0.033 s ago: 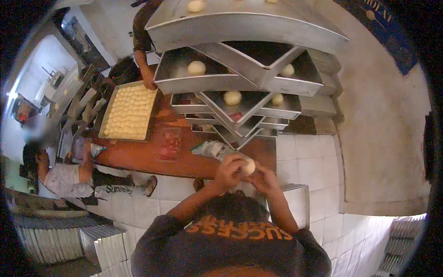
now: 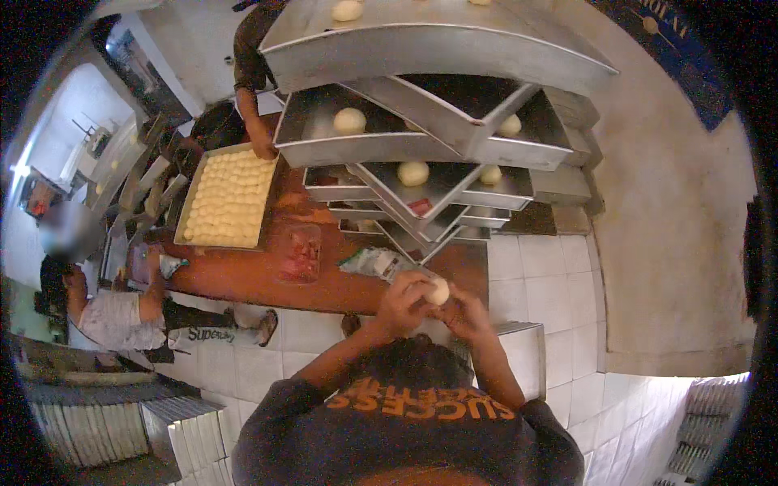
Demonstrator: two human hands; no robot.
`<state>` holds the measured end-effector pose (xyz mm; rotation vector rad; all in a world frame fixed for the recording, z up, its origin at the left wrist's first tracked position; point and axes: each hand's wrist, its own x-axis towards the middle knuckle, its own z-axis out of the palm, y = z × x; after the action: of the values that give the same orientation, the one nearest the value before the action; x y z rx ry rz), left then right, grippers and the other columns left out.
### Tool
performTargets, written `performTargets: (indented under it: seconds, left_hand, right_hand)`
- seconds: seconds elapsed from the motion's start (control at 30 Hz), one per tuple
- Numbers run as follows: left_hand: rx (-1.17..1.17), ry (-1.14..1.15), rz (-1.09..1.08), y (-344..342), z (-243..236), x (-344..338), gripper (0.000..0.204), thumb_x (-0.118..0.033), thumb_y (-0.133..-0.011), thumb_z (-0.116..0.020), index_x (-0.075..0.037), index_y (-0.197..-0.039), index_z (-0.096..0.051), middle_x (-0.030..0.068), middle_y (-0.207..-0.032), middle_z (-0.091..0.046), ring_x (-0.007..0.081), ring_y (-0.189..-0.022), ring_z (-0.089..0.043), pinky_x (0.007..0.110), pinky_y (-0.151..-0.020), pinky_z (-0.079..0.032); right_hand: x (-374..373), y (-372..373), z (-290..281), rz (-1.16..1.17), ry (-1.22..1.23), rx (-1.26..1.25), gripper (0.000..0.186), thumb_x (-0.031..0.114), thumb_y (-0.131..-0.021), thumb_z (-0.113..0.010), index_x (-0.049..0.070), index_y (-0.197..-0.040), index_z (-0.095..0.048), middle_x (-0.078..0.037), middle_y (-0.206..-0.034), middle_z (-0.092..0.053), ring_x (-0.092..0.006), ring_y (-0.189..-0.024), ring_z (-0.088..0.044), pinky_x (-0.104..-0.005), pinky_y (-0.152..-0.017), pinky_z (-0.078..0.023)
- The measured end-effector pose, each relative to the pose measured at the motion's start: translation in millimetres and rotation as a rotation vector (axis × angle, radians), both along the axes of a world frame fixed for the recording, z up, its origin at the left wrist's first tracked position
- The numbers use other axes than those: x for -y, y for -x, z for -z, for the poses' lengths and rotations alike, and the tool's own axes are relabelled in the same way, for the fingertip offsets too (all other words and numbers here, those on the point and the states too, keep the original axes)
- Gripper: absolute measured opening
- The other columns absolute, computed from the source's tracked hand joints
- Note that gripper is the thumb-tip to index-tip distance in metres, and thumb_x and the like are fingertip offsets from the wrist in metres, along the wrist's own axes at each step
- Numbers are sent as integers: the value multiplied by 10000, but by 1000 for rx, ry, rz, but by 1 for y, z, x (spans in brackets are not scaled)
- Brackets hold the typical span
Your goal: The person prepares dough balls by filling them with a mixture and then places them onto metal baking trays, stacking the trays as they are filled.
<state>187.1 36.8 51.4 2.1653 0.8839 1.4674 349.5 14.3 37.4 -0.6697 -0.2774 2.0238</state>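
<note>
Just over the table's near edge, a pale round dough ball [image 2: 438, 292] sits between my two hands. My left hand [image 2: 403, 303] curls its fingers around the ball's left side. My right hand [image 2: 466, 314] presses its fingertips against the lower right side. Parts of the ball are covered by the fingers. Right beyond my hands lies a white and green plastic bag [image 2: 374, 263] on the brown table [image 2: 219, 273]. A clear tub [image 2: 301, 257] with reddish contents stands to its left.
Crisscrossed metal trays [image 2: 373, 150] rise in a tall stack beyond my hands, several with dough balls. Another person's hand [image 2: 261, 139] touches a tray [image 2: 217, 245] of dough pieces in rows. A second person [image 2: 121, 316] works at the left. A wall [image 2: 673, 267] stands right.
</note>
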Motion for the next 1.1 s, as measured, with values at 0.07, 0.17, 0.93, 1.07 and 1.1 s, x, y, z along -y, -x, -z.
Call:
performTargets:
  seconds: [0.07, 0.17, 0.93, 1.07, 1.1]
  left_hand:
    - [-63, -31, 17, 25, 21, -3, 271, -204, -657, -694, -68, -875, -610, 107, -848, -551, 284, -803, -533, 379, -683, -444]
    - [-82, 22, 60, 52, 26, -8, 315, -212, -649, -710, -55, -898, -597, 118, -858, -549, 286, -768, -530, 379, -671, -438]
    - [98, 420, -378, 215, 37, -111, 271, -155, -809, -522, 9, -1024, -523, 117, -922, -575, 226, -871, -531, 301, -799, -422]
    - [153, 516, -396, 213, -8, -108, 234, -51, -769, -537, 30, -988, -556, 129, -1008, -566, 249, -921, -535, 308, -833, -416]
    - [109, 479, -399, 216, -6, -110, 243, -52, -775, -533, 31, -1002, -551, 127, -1020, -564, 244, -931, -535, 307, -833, -419]
  right_hand:
    - [-8, 19, -7, -60, -82, 21, 363, 254, -850, -477, -23, -1084, -466, -136, -1055, -541, -252, -944, -552, -387, -819, -468]
    - [-15, 41, 2, -127, -63, 13, 366, 246, -854, -469, -34, -1090, -466, -142, -1056, -544, -256, -947, -552, -385, -823, -462]
    - [-184, 37, -425, 473, -1466, 1732, 457, 183, -652, -685, -12, -1034, -527, -107, -1007, -572, -222, -916, -554, -323, -819, -438]
    - [-255, 38, -387, -127, -1172, 2291, 327, 92, -664, -664, 9, -971, -583, -83, -888, -623, -189, -846, -577, -307, -775, -465]
    - [-261, 34, -382, -118, -1109, 2195, 333, 86, -659, -668, 11, -972, -585, -83, -877, -624, -188, -829, -579, -315, -764, -469]
